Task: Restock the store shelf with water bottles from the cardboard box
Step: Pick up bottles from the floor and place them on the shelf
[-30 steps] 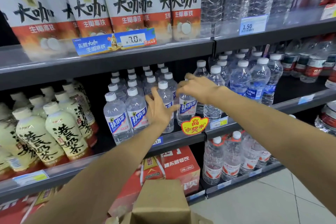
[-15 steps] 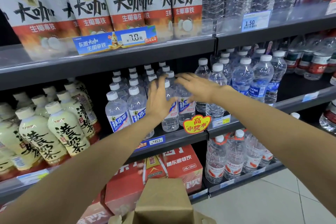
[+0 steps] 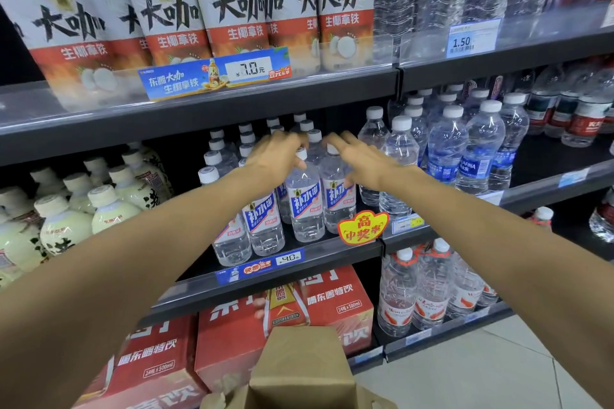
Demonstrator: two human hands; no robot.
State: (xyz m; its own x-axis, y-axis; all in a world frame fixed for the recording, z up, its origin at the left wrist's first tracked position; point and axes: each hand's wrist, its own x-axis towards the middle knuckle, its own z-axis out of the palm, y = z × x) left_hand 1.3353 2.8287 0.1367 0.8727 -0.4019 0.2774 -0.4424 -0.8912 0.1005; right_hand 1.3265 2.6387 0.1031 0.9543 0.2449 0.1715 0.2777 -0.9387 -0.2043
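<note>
Clear water bottles with blue labels and white caps stand in rows on the middle shelf (image 3: 332, 254). Two front ones, a left bottle (image 3: 306, 209) and a right bottle (image 3: 339, 199), stand side by side near the shelf edge. My left hand (image 3: 277, 156) lies over the caps just left of them, fingers spread, with the fingertips touching a cap. Over the right bottle's shoulder, my right hand (image 3: 363, 159) has its fingers apart. Neither hand closes around a bottle. The brown cardboard box (image 3: 300, 372) sits below, at the bottom edge.
Cream tea bottles (image 3: 63, 229) fill the shelf's left part, and Aquafina bottles (image 3: 475, 156) stand to the right. Large coffee bottles (image 3: 232, 10) line the shelf above. Red drink cartons (image 3: 332, 305) sit on the bottom shelf. A yellow promo tag (image 3: 363, 226) sticks out from the shelf edge.
Both hands have slid up from the bottles' bodies to their caps and reached deeper into the shelf, closer together. The two front bottles now stand side by side.
</note>
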